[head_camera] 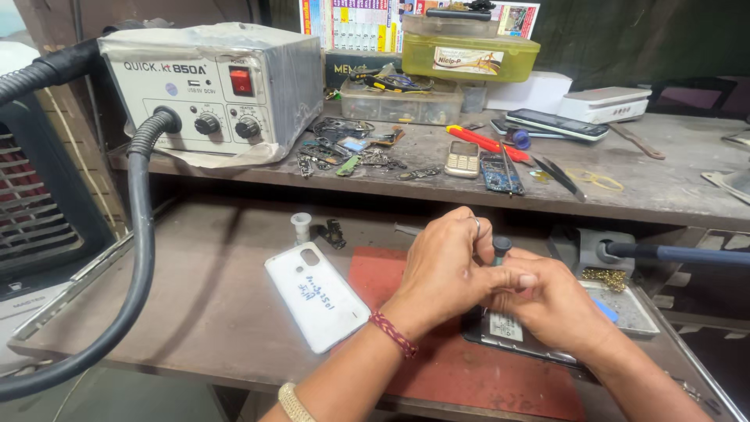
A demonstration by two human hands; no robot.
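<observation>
Both hands on one screwdriver (501, 248): left hand (439, 270) and right hand (556, 306) clasped around it, tip over one opened phone (512, 332) on red mat (469, 367). One white back cover (316, 295) left. One keypad phone (462, 159) and one hot-air station (211, 90) on shelf (664, 187) behind.

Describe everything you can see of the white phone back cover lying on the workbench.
The white phone back cover is a thin, rounded-corner shell that looks like plastic. It lies flat on the brown workbench, turned at an angle, with its lower right edge at the border of the red mat. Near its upper end is an oval cut-out, and blue handwriting runs across its middle. It seems detached from any phone. Neither hand touches it; the left hand is just to its right.
</observation>
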